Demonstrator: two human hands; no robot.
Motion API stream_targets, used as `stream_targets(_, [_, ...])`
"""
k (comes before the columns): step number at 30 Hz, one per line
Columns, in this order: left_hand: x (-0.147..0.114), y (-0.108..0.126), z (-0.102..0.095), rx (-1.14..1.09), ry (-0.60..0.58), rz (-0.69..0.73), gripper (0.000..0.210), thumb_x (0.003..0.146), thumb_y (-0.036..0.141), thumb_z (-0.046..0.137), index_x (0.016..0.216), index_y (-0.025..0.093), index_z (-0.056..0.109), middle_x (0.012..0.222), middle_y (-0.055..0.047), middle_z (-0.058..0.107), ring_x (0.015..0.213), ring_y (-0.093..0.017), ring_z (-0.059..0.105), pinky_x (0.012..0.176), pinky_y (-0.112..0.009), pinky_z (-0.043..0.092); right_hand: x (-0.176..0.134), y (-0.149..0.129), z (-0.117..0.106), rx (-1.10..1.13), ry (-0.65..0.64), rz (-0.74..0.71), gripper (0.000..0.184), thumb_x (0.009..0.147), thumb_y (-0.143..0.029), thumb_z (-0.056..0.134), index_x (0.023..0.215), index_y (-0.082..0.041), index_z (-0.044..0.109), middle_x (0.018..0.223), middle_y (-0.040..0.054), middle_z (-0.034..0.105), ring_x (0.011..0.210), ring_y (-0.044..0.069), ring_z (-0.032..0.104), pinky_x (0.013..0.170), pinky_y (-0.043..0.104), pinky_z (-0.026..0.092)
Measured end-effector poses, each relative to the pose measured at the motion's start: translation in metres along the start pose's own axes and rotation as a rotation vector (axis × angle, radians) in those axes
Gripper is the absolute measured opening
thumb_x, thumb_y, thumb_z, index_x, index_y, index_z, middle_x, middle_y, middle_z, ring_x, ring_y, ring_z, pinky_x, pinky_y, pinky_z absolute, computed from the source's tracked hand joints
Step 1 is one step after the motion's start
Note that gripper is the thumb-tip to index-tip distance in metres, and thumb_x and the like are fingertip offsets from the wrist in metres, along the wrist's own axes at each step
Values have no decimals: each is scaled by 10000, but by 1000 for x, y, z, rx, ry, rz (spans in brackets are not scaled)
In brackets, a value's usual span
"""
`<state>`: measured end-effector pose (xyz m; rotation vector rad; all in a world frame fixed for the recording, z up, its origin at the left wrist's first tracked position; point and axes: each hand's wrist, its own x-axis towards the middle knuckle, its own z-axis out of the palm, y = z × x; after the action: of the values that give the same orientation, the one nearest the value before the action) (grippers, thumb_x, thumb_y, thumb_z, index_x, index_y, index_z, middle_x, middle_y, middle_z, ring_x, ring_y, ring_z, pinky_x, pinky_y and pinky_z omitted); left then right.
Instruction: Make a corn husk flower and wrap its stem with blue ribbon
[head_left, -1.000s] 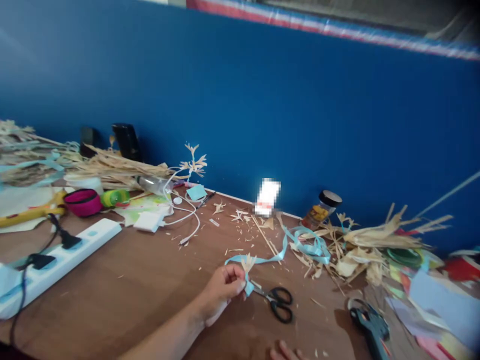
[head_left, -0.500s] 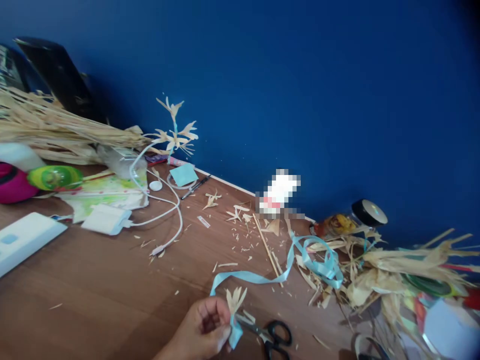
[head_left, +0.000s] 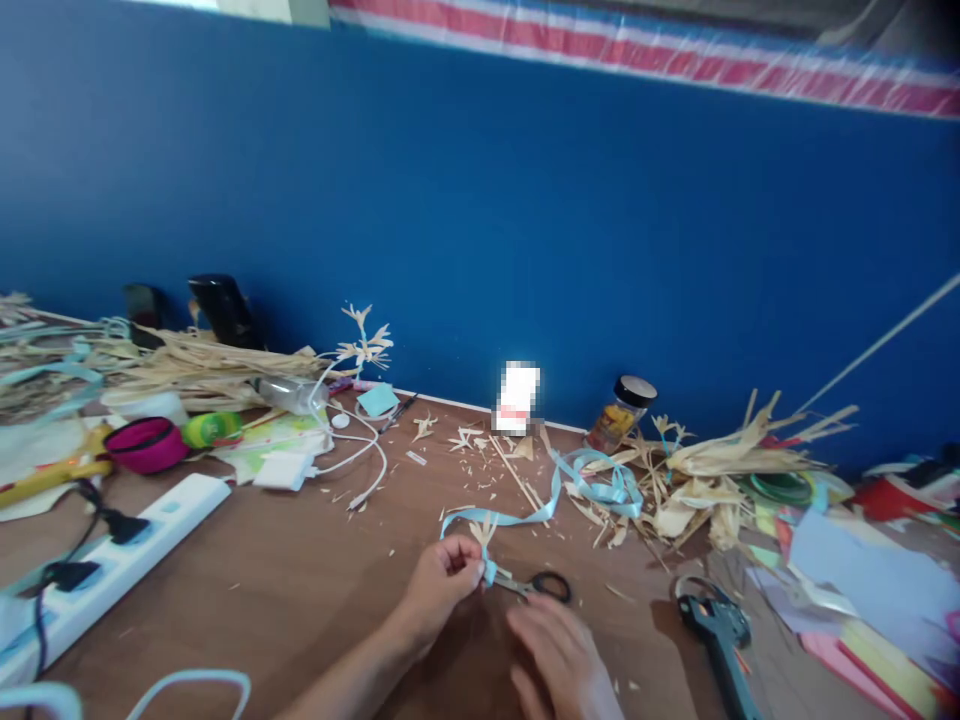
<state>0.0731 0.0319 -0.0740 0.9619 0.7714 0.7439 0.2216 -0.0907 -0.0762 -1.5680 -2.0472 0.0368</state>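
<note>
My left hand (head_left: 442, 585) pinches a small flower (head_left: 484, 530) of pale dried husk strips between thumb and fingers. Light blue ribbon (head_left: 490, 572) wraps the flower's base, and a long ribbon tail (head_left: 517, 517) runs from beside the hand to a loose coil (head_left: 611, 480). Just right of the flower lies a pair of scissors (head_left: 553, 587) with black handles, its blades toward the flower. Over the near handle is my right hand (head_left: 562, 655), slightly blurred, fingers stretched out and nothing visible in them. It hides part of the scissors.
Husk scraps and a thin stick (head_left: 517, 470) lie behind the hands. A glue gun (head_left: 720, 640), paper sheets (head_left: 877, 570) and a husk bundle (head_left: 720, 455) are at right. At left are a power strip (head_left: 176, 520), white cable and charger (head_left: 285, 470). A jar (head_left: 619, 415) stands by the blue wall.
My right hand has come into view at the scissors. The view has levelled and shifted, showing more of the desk. My left hand still holds the husk flower.
</note>
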Motion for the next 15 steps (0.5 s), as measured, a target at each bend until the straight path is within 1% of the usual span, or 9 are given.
stream_targets(2, [-1,10,3,40,37,78,188,639,299,636,662,140,538,532,23,536,478,-76,466,487,-188,339,36,-6,0,73,140,132,417,781,-221,470,1197,-206,443,1179,98,513,1106,255,445,891,420,404])
stream_targets(3, [0,16,5,51,65,127,185,642,300,631,665,138,543,548,19,543,492,-79,475,499,-189,350,54,-9,1,122,222,175,412,793,-228,454,1202,-186,427,1186,114,498,1106,251,441,900,426,393])
stream_targets(4, [3,24,6,61,94,178,184,641,300,629,665,137,547,558,17,546,501,-82,482,509,-191,359,70,-12,1,179,288,215,413,801,-234,443,1207,-173,410,1173,126,499,1083,242,458,885,417,405])
stream_targets(5, [6,32,7,73,124,227,185,632,298,634,665,137,549,556,20,544,498,-83,482,506,-191,362,84,-15,2,238,328,249,416,806,-237,437,1213,-163,394,1170,134,494,1069,236,467,860,398,424])
stream_targets(6, [11,39,8,99,148,273,184,621,292,641,669,136,554,556,20,545,492,-83,480,497,-190,362,96,-18,4,292,347,255,406,810,-239,432,1206,-158,396,1159,138,498,1055,231,476,840,380,437])
stream_targets(8, [24,50,8,115,185,354,176,606,272,646,672,131,563,578,10,563,499,-86,490,503,-192,372,113,-19,7,376,333,239,362,819,-236,417,1174,-161,426,1129,130,516,1025,217,495,821,353,446])
stream_targets(10, [39,55,8,117,220,378,176,586,264,654,665,129,572,570,2,575,496,-95,501,501,-196,379,123,-15,12,434,310,223,316,830,-231,394,1132,-166,463,1096,117,540,996,205,514,826,344,441])
stream_targets(12, [52,51,9,99,240,382,172,571,259,660,652,134,575,557,1,579,502,-104,513,511,-203,393,127,-8,17,475,322,241,293,838,-230,375,1101,-163,486,1062,111,563,967,198,533,827,341,441])
stream_targets(15, [65,36,12,98,259,416,167,575,271,659,631,134,583,557,-6,583,505,-107,515,512,-204,393,127,7,25,493,344,271,270,836,-237,377,1049,-165,524,998,102,597,917,199,556,802,336,454])
